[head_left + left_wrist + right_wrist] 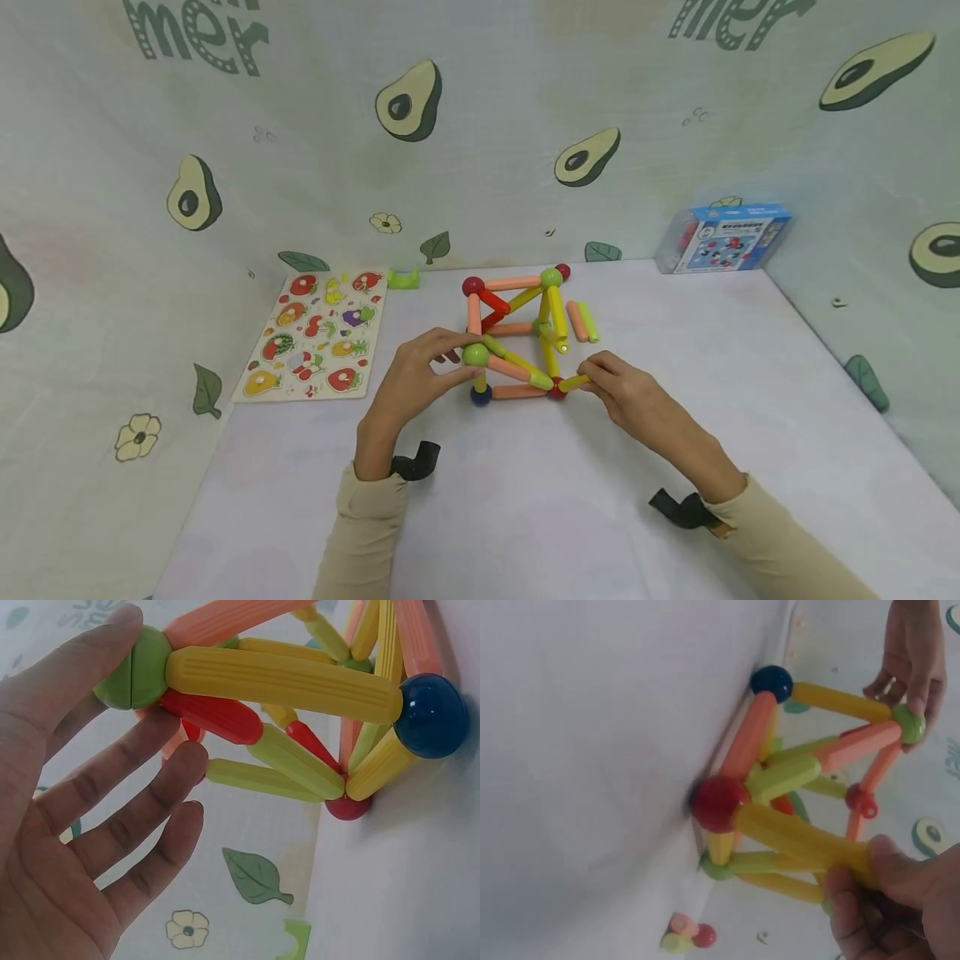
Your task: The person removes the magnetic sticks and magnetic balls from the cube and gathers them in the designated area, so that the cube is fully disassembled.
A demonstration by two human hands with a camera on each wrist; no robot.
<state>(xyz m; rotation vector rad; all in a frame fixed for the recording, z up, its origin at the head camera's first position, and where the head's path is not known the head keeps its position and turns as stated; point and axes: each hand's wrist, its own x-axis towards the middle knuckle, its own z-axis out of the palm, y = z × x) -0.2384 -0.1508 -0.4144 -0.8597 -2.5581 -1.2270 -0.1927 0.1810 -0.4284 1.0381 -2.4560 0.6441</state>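
A frame of coloured magnetic rods and balls stands on the table. At its near left upper corner my left hand (416, 371) pinches a green ball (476, 355) between thumb and index finger; the other fingers are spread (112, 832). From that ball a yellow rod (285, 682) runs down to a blue ball (431, 716) on the table. My right hand (626, 396) grips the outer end of another yellow rod (802, 840) between thumb and fingers. That rod's far end meets a red ball (720, 804) at the near right bottom corner.
Right of the frame lie a loose orange rod (577, 322) and a green rod (588, 322). A fruit puzzle board (247, 367) lies at the left, with a small green piece (403, 280) beside it. A blue toy box (738, 237) stands at the back right.
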